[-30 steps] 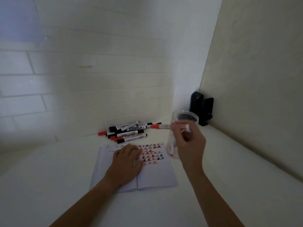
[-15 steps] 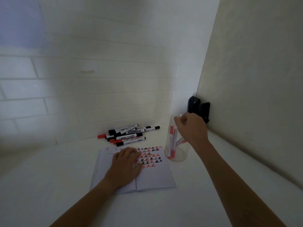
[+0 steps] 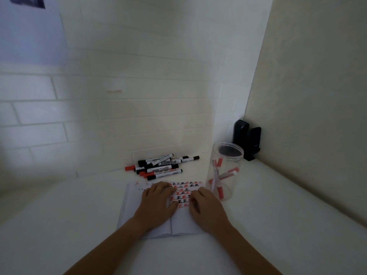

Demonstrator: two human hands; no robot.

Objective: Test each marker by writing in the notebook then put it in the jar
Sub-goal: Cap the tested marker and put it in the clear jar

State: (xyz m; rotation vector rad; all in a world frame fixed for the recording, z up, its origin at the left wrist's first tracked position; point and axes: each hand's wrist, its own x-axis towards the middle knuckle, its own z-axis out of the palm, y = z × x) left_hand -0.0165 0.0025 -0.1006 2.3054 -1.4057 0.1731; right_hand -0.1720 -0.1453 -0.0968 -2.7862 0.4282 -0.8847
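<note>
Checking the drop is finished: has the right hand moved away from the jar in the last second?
Yes. The right hand has come down from the jar rim onto the notebook, empty.

**White Corner, Dim Light**

A white brick-pattern wall [image 3: 123, 108] is running across the back, meeting a plain beige side panel [image 3: 317, 96] at the right corner. A white tabletop [image 3: 59, 225] is spreading beneath them, catching soft, dim light. A pale bluish sheet [image 3: 29, 32] is hanging at the upper left, with a dark patch showing at its top edge. Two black upright objects [image 3: 246, 139] are standing in the corner, touching the side panel; what they are cannot be told.
</note>
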